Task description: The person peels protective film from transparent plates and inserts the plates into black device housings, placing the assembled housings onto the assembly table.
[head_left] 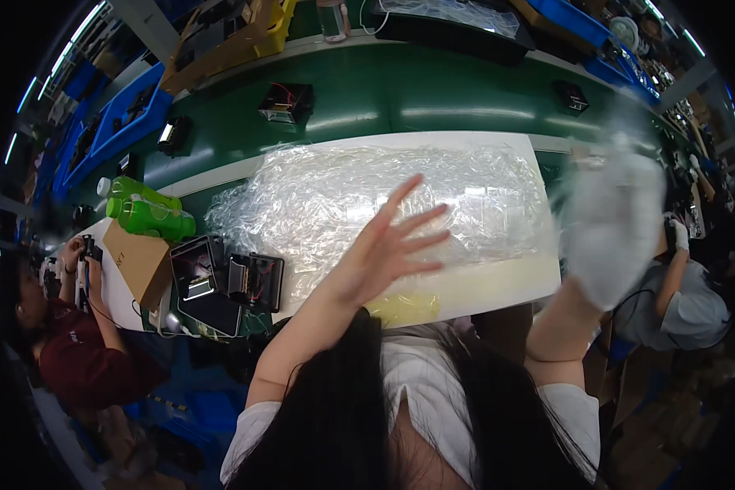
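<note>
My left hand (392, 245) is bare and open, its fingers spread above a wide heap of crumpled clear plastic film (318, 192). It holds nothing. The film lies on a white board (506, 282) in front of me. Off the board's right edge, my right hand (616, 216) wears a white glove and is raised. Motion smears its fingers, so I cannot tell whether it holds anything. A piece of yellowish film (404, 309) lies at the board's near edge.
Opened black housings (255, 280) with wires inside sit left of the film, near a cardboard box (139, 257) and green bottles (151, 214). Another black housing (286, 104) stands on the green conveyor belt (449, 90). Blue bins (118, 131) line the far left. People work on both sides.
</note>
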A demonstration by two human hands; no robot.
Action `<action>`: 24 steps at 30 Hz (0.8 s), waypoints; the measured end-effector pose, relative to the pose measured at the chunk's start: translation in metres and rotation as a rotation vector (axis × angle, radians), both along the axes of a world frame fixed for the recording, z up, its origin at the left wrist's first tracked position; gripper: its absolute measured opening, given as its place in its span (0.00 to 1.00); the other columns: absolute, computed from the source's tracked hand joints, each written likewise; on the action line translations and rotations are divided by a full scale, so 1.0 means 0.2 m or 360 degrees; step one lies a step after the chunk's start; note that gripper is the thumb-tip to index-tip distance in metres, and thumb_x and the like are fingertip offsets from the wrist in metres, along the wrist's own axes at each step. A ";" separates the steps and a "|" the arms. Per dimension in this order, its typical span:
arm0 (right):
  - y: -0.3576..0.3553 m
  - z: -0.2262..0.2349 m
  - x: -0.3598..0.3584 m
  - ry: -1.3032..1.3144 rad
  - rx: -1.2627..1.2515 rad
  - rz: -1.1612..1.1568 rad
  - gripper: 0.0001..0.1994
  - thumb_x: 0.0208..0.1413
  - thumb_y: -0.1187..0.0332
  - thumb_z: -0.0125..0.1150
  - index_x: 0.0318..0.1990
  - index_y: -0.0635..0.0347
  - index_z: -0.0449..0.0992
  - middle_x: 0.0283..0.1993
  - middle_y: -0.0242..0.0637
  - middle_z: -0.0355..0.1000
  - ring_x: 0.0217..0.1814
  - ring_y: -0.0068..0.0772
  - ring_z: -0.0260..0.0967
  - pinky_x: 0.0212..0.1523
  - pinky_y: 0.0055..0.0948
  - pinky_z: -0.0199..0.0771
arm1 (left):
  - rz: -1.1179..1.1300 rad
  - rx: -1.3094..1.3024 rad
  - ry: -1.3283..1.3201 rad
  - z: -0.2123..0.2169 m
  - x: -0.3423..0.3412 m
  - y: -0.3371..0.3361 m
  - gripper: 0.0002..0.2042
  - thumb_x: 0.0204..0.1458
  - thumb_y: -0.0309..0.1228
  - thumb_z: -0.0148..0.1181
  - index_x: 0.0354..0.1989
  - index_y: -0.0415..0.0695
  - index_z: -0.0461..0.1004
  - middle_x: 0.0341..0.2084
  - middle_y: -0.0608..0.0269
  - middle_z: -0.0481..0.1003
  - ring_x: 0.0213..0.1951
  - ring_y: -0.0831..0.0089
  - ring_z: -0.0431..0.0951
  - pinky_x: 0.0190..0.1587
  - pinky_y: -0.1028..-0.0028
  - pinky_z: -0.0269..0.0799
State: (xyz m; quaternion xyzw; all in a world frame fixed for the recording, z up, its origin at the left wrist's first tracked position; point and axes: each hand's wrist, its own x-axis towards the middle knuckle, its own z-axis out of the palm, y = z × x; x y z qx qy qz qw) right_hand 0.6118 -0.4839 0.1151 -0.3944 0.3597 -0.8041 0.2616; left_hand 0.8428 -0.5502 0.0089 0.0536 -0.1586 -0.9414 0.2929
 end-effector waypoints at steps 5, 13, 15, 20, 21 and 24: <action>-0.03 -0.04 0.57 0.1514 0.0022 0.1277 0.12 0.52 0.73 0.61 0.44 0.61 0.75 0.44 0.37 0.71 0.41 0.38 0.68 0.47 0.31 0.69 | 0.0088 -0.0958 -0.1097 0.04 0.17 0.06 0.26 0.52 0.26 0.57 0.62 0.40 0.66 0.51 0.53 0.75 0.50 0.64 0.76 0.63 0.63 0.64; -0.05 -0.21 0.42 0.1181 0.0126 0.2178 0.12 0.57 0.67 0.59 0.46 0.60 0.77 0.42 0.37 0.75 0.39 0.36 0.71 0.44 0.31 0.71 | -0.0303 -0.0430 -0.1758 -0.23 1.48 0.60 0.10 0.47 0.23 0.60 0.36 0.30 0.77 0.21 0.57 0.78 0.16 0.76 0.71 0.17 0.81 0.64; -0.12 -0.23 0.43 0.1574 0.0656 0.1634 0.12 0.58 0.64 0.56 0.46 0.59 0.78 0.42 0.37 0.76 0.39 0.37 0.72 0.44 0.31 0.71 | -0.0217 -0.0171 -0.1990 -0.43 1.52 0.75 0.08 0.48 0.24 0.60 0.34 0.32 0.78 0.17 0.60 0.76 0.15 0.76 0.69 0.19 0.82 0.66; -0.26 -0.45 0.51 0.1895 0.0744 0.0792 0.13 0.58 0.62 0.55 0.45 0.58 0.78 0.42 0.37 0.76 0.43 0.37 0.73 0.47 0.32 0.71 | 0.1641 0.0147 -0.2344 -0.99 1.57 0.75 0.25 0.55 0.28 0.55 0.61 0.40 0.60 0.44 0.51 0.74 0.37 0.70 0.76 0.36 0.74 0.75; -0.28 -0.48 0.53 0.1940 0.0643 0.0652 0.13 0.58 0.62 0.55 0.46 0.58 0.78 0.43 0.37 0.77 0.44 0.37 0.73 0.48 0.33 0.70 | 0.1838 0.0097 -0.2232 -1.05 1.54 0.67 0.27 0.56 0.26 0.54 0.64 0.39 0.54 0.49 0.51 0.72 0.42 0.67 0.76 0.40 0.72 0.75; -0.33 -0.54 0.62 0.2047 0.0328 0.0232 0.13 0.58 0.62 0.55 0.46 0.58 0.78 0.45 0.36 0.77 0.47 0.37 0.72 0.52 0.33 0.69 | 0.1930 -0.0661 -0.2602 -1.48 1.49 0.49 0.27 0.56 0.30 0.56 0.64 0.40 0.58 0.55 0.47 0.70 0.45 0.56 0.75 0.50 0.63 0.71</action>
